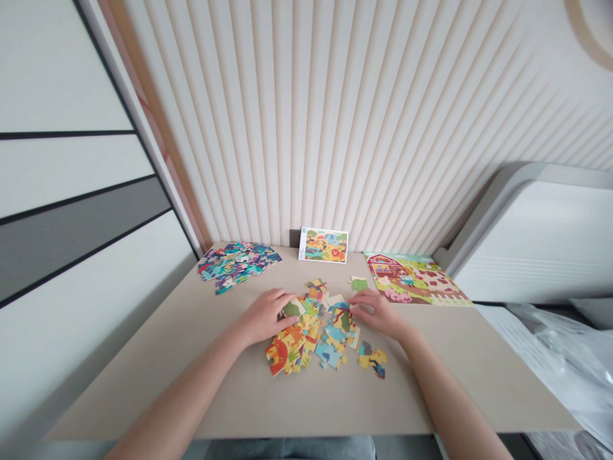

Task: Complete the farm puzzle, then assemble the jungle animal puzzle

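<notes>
A heap of jigsaw pieces (306,332) in orange, yellow, green and blue lies in the middle of the table. My left hand (268,316) reaches in from the left, thumb and fingers around the sides of a green and cream puzzle piece (292,308). On the heap's other side, my right hand (378,313) has its bent fingers at the edge of a puzzle piece (341,315) with green, blue and red on it. Some joined yellow and blue pieces (372,359) lie below my right hand, and a green piece (359,283) is just above it.
A picture card (324,245) with animals leans against the ribbed wall. To the left is a second heap of purple and teal pieces (237,263). An assembled farm puzzle (414,279) lies at the back right. Clear plastic wrap (565,345) is beyond the table's right edge.
</notes>
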Demonstrator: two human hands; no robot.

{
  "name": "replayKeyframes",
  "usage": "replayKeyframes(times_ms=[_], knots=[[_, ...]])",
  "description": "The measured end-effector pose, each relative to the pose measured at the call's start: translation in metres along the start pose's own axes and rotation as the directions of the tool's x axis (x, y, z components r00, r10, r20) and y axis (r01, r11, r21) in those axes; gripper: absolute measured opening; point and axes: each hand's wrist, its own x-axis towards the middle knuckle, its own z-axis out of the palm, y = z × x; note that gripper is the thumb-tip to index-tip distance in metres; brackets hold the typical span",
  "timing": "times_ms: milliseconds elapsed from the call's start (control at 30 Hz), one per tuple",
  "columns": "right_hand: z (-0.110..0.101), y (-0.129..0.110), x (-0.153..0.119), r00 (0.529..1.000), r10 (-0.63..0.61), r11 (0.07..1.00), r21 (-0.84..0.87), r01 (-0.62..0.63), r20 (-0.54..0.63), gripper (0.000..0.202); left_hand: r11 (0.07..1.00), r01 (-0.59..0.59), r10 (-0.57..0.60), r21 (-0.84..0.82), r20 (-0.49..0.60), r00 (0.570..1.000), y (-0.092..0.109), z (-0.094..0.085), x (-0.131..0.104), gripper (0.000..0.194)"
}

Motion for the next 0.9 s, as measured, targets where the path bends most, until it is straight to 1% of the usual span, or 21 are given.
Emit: replayKeyframes(times_ms=[100,133,200,333,467,633,767,900], knots=[[-0.002,-0.006,-0.002,0.992,0.003,1.000,-0.027,0.000,0.127,0.054,0.999,0.013,-0.014,-0.040,-0.017,1.000,0.000,0.000,0.001,0.049],[-0.001,-0.006,-0.002,0.988,0.005,0.999,-0.047,0.002,0.152,0.059,0.998,0.019,-0.021,-0.059,-0.023,1.000,0.001,-0.001,0.001,0.049],[0.000,-0.008,-0.001,0.985,0.010,0.997,-0.077,0.004,0.175,0.060,0.988,0.044,-0.049,-0.148,-0.030,0.998,0.002,-0.002,0.002,0.047],[-0.001,-0.009,-0.001,0.984,-0.003,0.998,-0.061,0.014,0.177,0.049,0.930,0.114,-0.138,-0.348,-0.046,0.989,0.002,-0.003,0.003,0.038],[-0.004,-0.011,-0.002,0.985,0.014,0.999,-0.046,-0.006,0.174,0.046,0.887,0.168,-0.219,-0.430,-0.072,0.973,-0.003,-0.001,0.004,0.039],[-0.006,-0.010,-0.003,0.984,0.082,0.996,-0.036,-0.077,0.157,0.046,0.793,0.216,-0.304,-0.570,-0.062,0.951,-0.009,0.003,0.006,0.042],[-0.004,-0.006,-0.003,0.986,0.085,0.996,-0.031,-0.081,0.144,0.053,0.730,0.209,-0.341,-0.651,-0.081,0.937,-0.013,0.006,0.008,0.045],[-0.002,-0.003,-0.002,0.990,0.058,0.998,-0.037,-0.053,0.132,0.054,0.714,0.171,-0.353,-0.679,-0.138,0.925,-0.020,0.011,0.009,0.046]])
